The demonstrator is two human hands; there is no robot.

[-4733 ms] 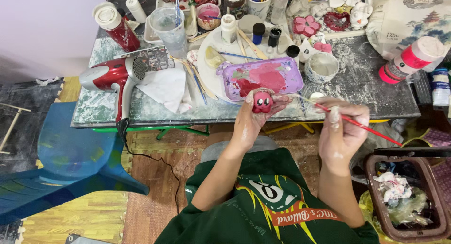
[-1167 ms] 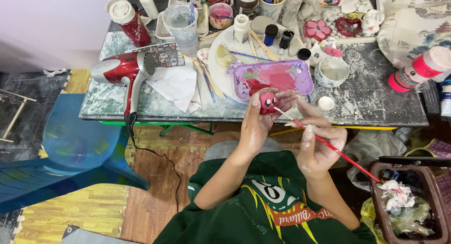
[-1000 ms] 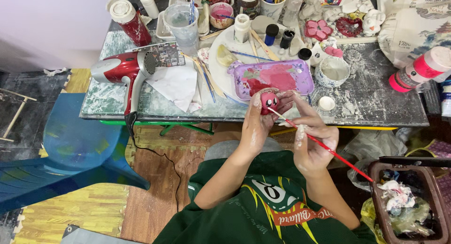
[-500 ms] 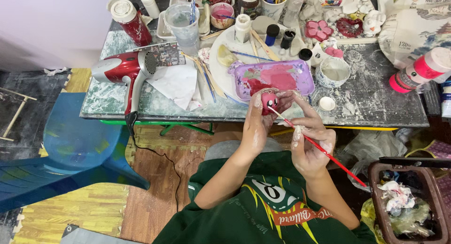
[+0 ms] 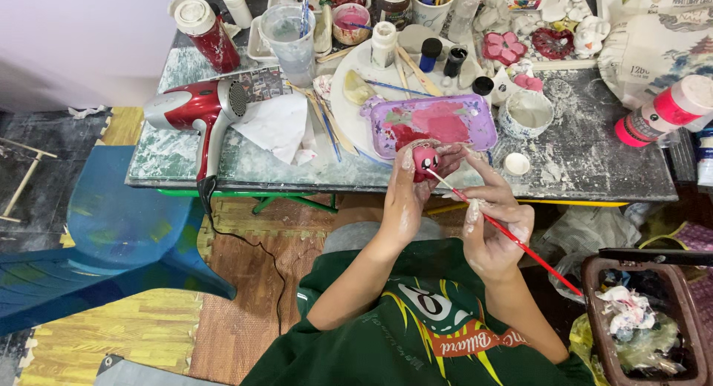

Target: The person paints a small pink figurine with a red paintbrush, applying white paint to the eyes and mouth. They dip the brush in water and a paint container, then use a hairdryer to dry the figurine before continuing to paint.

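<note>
brush tip now back on the small red figure, centre frame; left hand cradling it, right hand pinching the red paintbrush; painting resumed.

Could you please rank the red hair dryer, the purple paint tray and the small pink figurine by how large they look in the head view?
1. Red hair dryer, by a little; it and the tray look close.
2. Purple paint tray.
3. Small pink figurine, held in the left hand, clearly the smallest.
</note>
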